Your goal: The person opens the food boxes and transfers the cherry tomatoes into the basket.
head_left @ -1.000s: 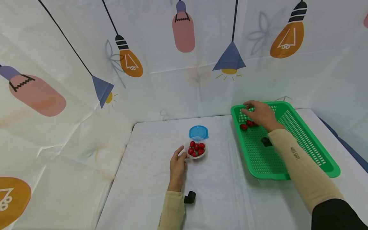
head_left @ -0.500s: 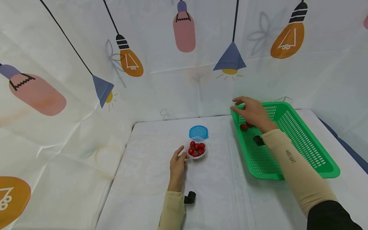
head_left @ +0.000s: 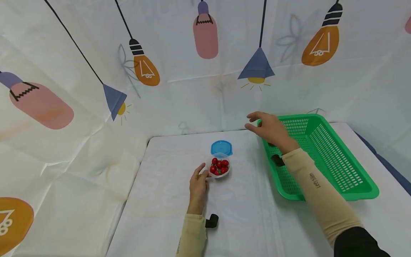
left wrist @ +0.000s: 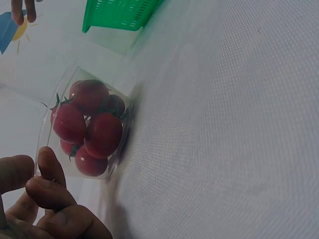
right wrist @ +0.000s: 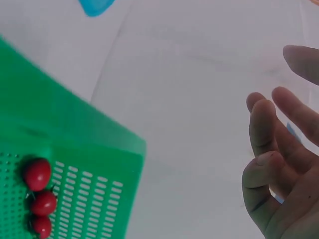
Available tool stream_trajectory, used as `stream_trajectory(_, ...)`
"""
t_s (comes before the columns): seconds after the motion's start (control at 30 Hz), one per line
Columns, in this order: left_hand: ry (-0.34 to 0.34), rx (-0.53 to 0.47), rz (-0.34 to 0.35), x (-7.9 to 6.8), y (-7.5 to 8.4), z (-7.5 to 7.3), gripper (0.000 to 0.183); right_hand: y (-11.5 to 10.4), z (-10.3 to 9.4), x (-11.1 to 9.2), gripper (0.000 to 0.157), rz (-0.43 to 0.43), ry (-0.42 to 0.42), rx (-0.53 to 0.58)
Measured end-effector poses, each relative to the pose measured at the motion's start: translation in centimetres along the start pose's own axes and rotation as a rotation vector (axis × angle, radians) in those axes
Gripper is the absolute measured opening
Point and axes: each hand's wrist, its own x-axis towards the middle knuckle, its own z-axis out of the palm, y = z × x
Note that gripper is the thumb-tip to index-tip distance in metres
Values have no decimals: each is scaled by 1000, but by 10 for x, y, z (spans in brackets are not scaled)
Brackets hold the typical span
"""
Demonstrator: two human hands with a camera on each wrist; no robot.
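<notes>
My left hand [head_left: 198,185] pinches the rim of a small clear plastic container [left wrist: 70,85] between thumb and fingers. Several cherry tomatoes [left wrist: 103,134] with green stems fill it. Its blue lid [head_left: 221,147] lies folded open on the far side. Over the left rim of a green plastic basket [head_left: 324,192], my right hand [head_left: 271,130] hangs with its fingers spread apart and nothing between them. From the right wrist view, a row of tomatoes [right wrist: 43,202] shows on the basket floor, mostly hidden behind the hand in the head view.
A white cloth covers the table [head_left: 240,214]. Behind it stands a pale curtain [head_left: 192,100] printed with lamps and bulbs. A black camera mount [head_left: 212,220] sticks out at the left wrist, another [head_left: 277,160] at the right.
My right hand has moved left, from over the inside of the basket to its left rim and partly beyond it. The left hand and the container have stayed in place.
</notes>
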Motion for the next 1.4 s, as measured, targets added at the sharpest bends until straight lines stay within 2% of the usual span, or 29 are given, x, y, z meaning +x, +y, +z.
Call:
stream_trajectory(0.17, 5, 12, 0, 0, 0, 0, 39, -11, 8, 0, 44, -13, -4, 15)
stream_trajectory(0.43, 2, 23, 7, -1, 1, 0, 39, -29, 20, -4, 46, -28, -72, 32)
stream_trajectory(0.63, -2, 19, 14, -1, 1, -1, 39, -41, 30, -8, 43, -48, -71, 22)
stream_trajectory(0.93, 2, 24, -4, -1, 1, 0, 39, -50, 45, -13, 44, -73, -102, 34)
stream_trajectory(1.4, -1, 18, 13, -1, 0, -1, 38, -57, 67, -22, 44, -96, -211, 105)
